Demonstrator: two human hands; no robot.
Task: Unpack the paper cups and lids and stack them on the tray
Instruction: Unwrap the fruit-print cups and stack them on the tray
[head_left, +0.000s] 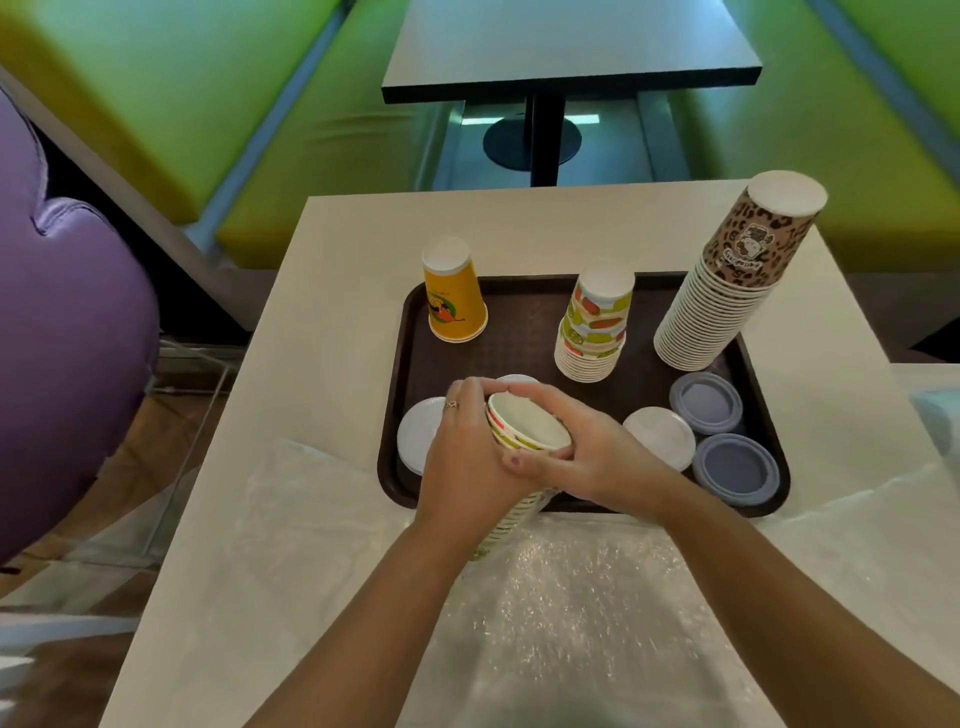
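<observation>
Both hands cover most of the held cup stack (527, 428), so its length and count cannot be told (only the open mouth and a few rims low in the frame show). The white lid (418, 434) at centre-left is half hidden behind the left hand (467, 457). Leopard-cup (748, 249) print lettering is too blurred to read.

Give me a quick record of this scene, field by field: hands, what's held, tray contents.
left hand: grips the held cup stack
right hand: grips the same stack
held cup stack: fruit-print, open mouth toward camera
tray: brown, on pale table
on tray: yellow cups, fruit-print stack, leopard-print stack, white lids, grey lids
</observation>
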